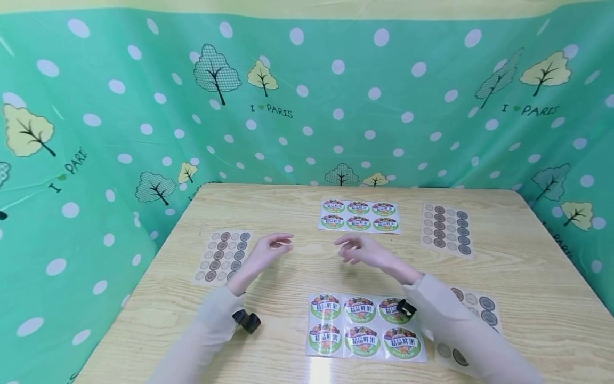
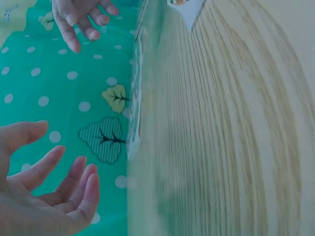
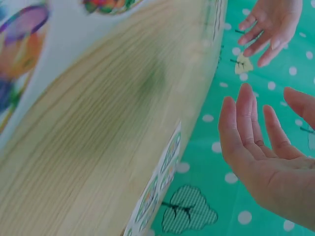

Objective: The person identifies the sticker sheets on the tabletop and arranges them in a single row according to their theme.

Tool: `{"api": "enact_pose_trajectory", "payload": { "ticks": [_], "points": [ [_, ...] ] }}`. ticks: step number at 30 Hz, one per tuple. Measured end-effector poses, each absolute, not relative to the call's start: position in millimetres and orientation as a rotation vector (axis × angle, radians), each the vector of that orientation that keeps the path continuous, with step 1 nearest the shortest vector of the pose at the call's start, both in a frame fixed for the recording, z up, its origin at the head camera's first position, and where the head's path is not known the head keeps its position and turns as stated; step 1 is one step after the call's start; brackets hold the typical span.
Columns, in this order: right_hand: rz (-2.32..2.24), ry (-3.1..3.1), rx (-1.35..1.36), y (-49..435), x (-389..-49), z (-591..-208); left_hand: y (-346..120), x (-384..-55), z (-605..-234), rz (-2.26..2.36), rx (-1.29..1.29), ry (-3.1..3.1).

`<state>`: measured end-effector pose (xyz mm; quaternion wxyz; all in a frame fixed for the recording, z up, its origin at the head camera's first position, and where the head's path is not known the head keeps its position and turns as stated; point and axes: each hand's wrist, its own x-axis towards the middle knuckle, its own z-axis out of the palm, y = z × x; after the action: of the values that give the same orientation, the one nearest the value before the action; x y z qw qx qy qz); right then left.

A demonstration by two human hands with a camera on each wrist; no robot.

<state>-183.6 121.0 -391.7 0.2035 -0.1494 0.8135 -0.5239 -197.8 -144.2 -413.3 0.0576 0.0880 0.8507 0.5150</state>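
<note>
Hovering above the worktop [image 1: 312, 277], the left hand [image 1: 268, 249] and the right hand [image 1: 362, 249] face each other across a gap, fingertips pointing inward. On both, the fingers are loosely bent and spread, with the thumb well apart from them; neither has hold of anything.

Around them sticker sheets lie flat. The fruit label sheet at the back [image 1: 358, 215] is just beyond the right hand, and the fruit label sheet at the front [image 1: 362, 326] is on the near side of the gap. A sheet of round stickers on the left [image 1: 220, 258] lies beside the left hand, whose wrist covers part of its edge in the head view. Another round sticker sheet at the back right [image 1: 447, 230] lies well apart from the right hand, and one at the front right [image 1: 488, 314] is partly hidden by the right forearm.

The sheets should be very light, bendy and easily creased; the glare on the front fruit labels suggests a slick face. Lying so flat, they would best be taken by a corner or edge, lifted with a fingertip.

Both forearms, in pale sleeves [image 1: 455, 320], slant inward from the near side.
</note>
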Motion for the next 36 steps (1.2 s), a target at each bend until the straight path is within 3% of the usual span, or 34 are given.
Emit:
{"api": "enact_pose_trajectory", "payload": {
  "ticks": [36],
  "points": [
    [-1.446,2.525,-0.218,246,-160,-391,-38,-214,-404,1.467,0.57,2.363]
  ]
}}
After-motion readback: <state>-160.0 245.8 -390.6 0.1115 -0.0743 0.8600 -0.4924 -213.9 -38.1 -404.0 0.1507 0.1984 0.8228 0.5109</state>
